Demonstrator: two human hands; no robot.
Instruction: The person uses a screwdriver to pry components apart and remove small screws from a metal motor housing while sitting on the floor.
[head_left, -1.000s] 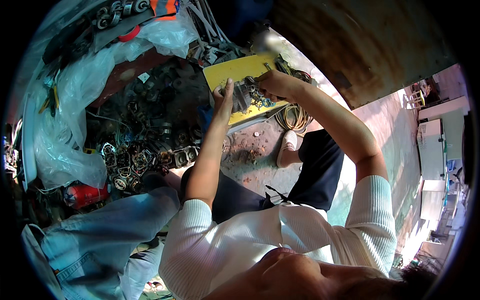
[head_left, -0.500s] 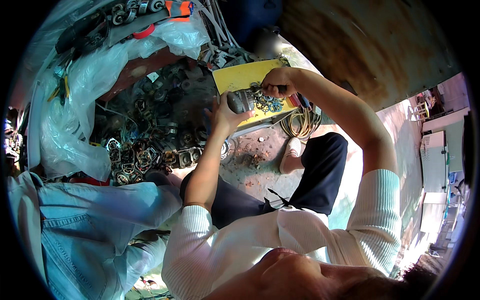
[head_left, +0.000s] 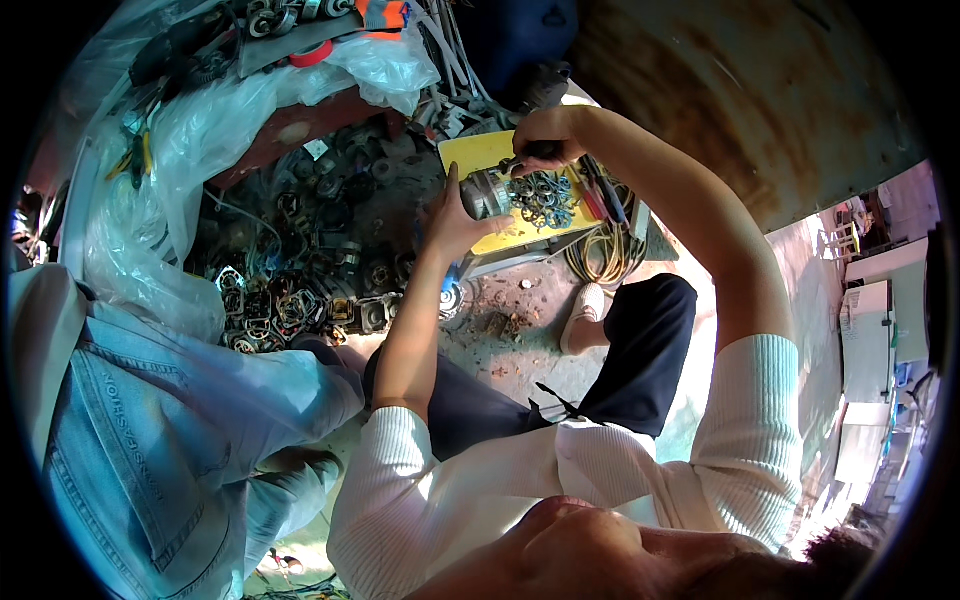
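Note:
My left hand (head_left: 455,222) is wrapped round a grey, cylindrical metal part that looks like a small motor (head_left: 486,194), thumb and fingers on either side of it. My right hand (head_left: 548,140) is closed round the dark handle of a tool whose kind I cannot make out. The tool's metal end (head_left: 510,165) meets the far right side of the grey part. Both hands work above a yellow board (head_left: 458,152). Just right of the part, a heap of small bluish metal rings or links (head_left: 543,200) lies on the board.
Red- and dark-handled tools (head_left: 594,192) lie right of the board, above coiled cable (head_left: 598,255). Many greasy metal parts (head_left: 290,310) are piled to the left, beside clear plastic sheeting (head_left: 150,230). Another person's jeans-clad leg (head_left: 200,400) is close at left.
My right hand has moved away from me and slightly left with the tool, uncovering more of the ring heap. My left hand keeps its hold on the grey part. The view has shifted slightly.

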